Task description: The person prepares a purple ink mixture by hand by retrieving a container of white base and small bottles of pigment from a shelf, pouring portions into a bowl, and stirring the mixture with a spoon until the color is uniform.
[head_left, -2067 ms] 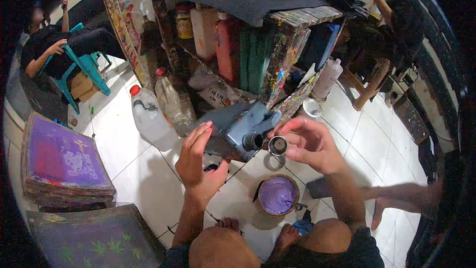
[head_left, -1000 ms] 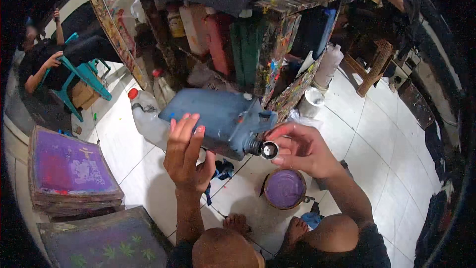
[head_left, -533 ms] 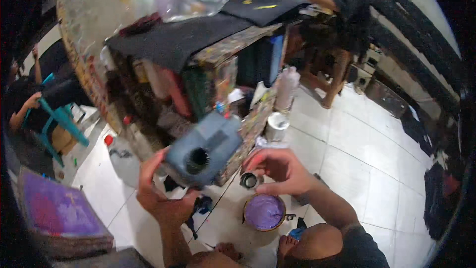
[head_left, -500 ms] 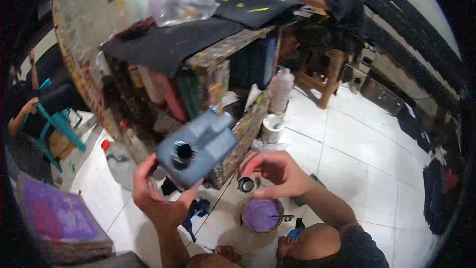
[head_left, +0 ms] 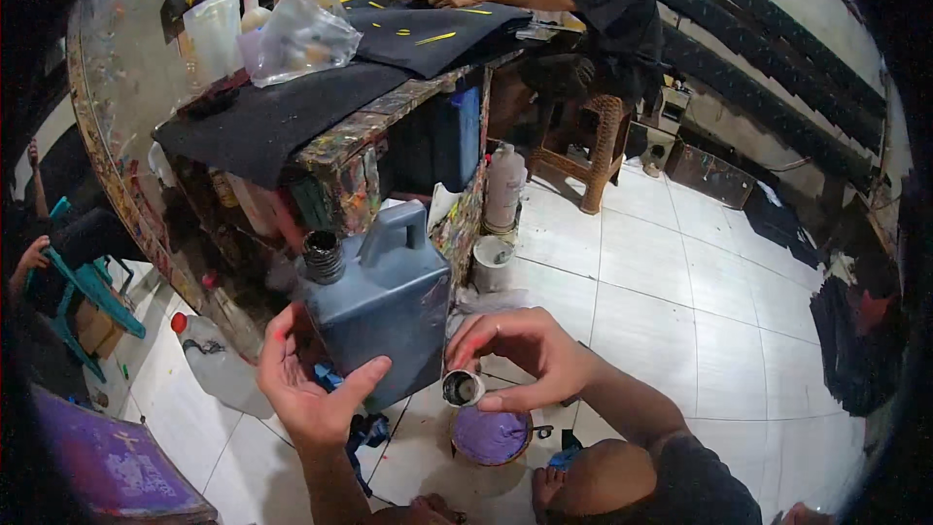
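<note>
My left hand [head_left: 316, 384] grips a grey-blue plastic jerrycan [head_left: 389, 297] by its lower left side. The jerrycan stands nearly upright in the air, its handle on top and its dark threaded mouth uncovered. Between the fingers and thumb of my right hand [head_left: 530, 360] is a round screw cap [head_left: 464, 388], its hollow inside turned up and stained dark. Below the cap, on the floor, sits a round tub of purple paint [head_left: 491, 435], with something dark and thin at its right edge.
A paint-splattered table [head_left: 340, 126] with black cloth stands ahead; a person [head_left: 603, 29] works at its far side by a woven stool [head_left: 603, 151]. Clear jug [head_left: 225, 369] lies left, near a purple-stained board [head_left: 117, 457]. A bottle [head_left: 505, 185] and white can [head_left: 493, 262] stand beside the table.
The jerrycan has swung from tilted, mouth toward me, to nearly upright. My right hand has moved slightly left with the cap. My view has shifted too.
</note>
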